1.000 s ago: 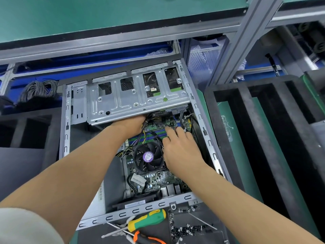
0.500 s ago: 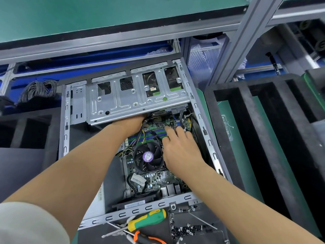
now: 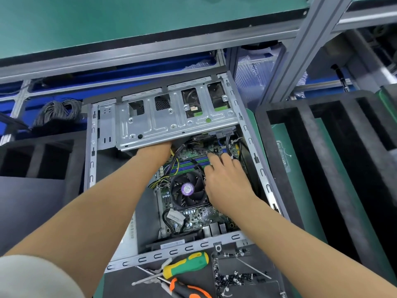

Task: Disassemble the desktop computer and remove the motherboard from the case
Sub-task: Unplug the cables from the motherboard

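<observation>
Much is left, we judge: the motherboard (image 3: 194, 214) lies in the open case (image 3: 92, 134), fan (image 3: 187, 189) and cables (image 3: 179, 149) attached. Our right hand (image 3: 225, 179) rests there, fingers loosely spread at the cables. Our left hand (image 3: 158, 148) reaches under the drive cage (image 3: 171, 123); we cannot tell its grip. Loose screws (image 3: 234, 276) and screwdrivers (image 3: 184, 267) on the worktop suggest some unfastening is done.

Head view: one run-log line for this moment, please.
step: motherboard still in case | left hand: under silver metal drive cage, fingers hidden | right hand: fingers among cables on green motherboard
</observation>
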`<state>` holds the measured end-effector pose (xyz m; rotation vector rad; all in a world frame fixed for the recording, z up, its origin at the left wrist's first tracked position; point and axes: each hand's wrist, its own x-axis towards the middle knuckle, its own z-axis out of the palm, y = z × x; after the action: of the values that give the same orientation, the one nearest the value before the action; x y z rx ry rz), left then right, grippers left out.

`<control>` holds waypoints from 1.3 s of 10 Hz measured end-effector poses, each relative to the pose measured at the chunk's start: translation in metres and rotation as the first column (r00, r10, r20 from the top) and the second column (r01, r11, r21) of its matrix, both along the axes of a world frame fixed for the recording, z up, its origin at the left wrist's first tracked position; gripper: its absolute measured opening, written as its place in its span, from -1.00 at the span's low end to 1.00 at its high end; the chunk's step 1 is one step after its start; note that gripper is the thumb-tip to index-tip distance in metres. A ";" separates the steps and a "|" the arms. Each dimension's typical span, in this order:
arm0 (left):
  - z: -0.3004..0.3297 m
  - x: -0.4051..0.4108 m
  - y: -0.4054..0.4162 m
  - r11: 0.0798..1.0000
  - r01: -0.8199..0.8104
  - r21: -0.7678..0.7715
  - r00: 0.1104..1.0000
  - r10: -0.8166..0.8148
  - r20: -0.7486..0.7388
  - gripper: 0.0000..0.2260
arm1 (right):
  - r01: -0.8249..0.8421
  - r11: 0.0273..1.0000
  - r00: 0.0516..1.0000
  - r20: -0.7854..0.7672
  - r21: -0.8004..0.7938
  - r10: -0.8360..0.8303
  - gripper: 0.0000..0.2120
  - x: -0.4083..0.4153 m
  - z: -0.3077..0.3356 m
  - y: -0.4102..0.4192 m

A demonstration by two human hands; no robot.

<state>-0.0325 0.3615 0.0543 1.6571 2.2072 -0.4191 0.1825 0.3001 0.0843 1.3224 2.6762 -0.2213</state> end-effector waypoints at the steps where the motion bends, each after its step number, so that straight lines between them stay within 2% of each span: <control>1: 0.001 0.004 -0.004 0.994 -0.074 0.076 0.996 0.070 0.053 -0.56 | -0.007 1.000 1.000 0.008 -0.009 0.008 -0.65 0.001 0.001 0.000; 2: 0.007 0.008 -0.003 0.995 -0.086 0.056 0.992 0.080 0.102 -0.58 | -0.005 1.000 1.000 0.006 -0.012 0.005 -0.62 0.002 -0.001 -0.001; 3: 0.009 0.012 0.000 0.992 -0.121 -0.019 0.964 0.122 0.235 -0.66 | -0.004 1.000 1.000 0.008 -0.016 0.004 -0.61 0.001 0.000 0.000; 4: 0.014 0.019 0.001 0.991 -0.127 -0.053 0.943 0.137 0.305 -0.73 | -0.005 1.000 1.000 0.007 -0.014 0.005 -0.61 0.001 0.000 0.000; 5: 0.018 0.023 0.000 0.991 -0.111 -0.069 0.946 0.127 0.297 -0.71 | -0.003 1.000 1.000 0.002 -0.014 0.003 -0.61 0.001 0.000 0.000; 6: 0.017 0.023 0.001 0.988 -0.130 -0.089 0.915 0.154 0.372 -0.69 | -0.007 1.000 1.000 0.002 -0.019 0.007 -0.60 0.001 0.001 0.000; 7: 0.017 0.028 -0.001 0.995 -0.015 -0.099 0.945 0.046 0.323 -0.79 | -0.008 1.000 1.000 -0.002 -0.023 0.008 -0.60 0.001 0.001 0.000; 8: 0.011 0.033 0.001 0.996 0.063 -0.060 0.969 -0.047 0.242 -0.62 | -0.007 1.000 1.000 -0.003 -0.027 0.007 -0.59 0.001 0.001 0.000; 9: 0.006 0.039 0.003 0.999 0.032 0.002 0.976 -0.032 0.214 -0.50 | -0.009 1.000 1.000 -0.001 -0.028 0.009 -0.59 0.001 0.001 0.000; 10: 0.002 0.040 0.005 1.000 -0.026 0.004 0.969 0.024 0.244 -0.49 | -0.007 1.000 1.000 0.000 -0.030 0.007 -0.59 0.001 0.001 0.000; 12: -0.005 0.040 0.001 0.993 0.116 0.010 0.988 -0.116 0.104 -0.70 | -0.007 0.999 1.000 0.004 -0.035 0.007 -0.58 0.001 0.002 0.001; 13: -0.005 0.043 -0.002 0.995 0.096 -0.028 0.989 -0.092 0.114 -0.89 | -0.007 0.999 1.000 0.004 -0.034 0.007 -0.59 0.001 0.002 0.001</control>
<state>0.0103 0.3599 0.0491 1.7287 2.0370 -0.3756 0.1837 0.3008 0.0861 1.3021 2.6615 -0.2613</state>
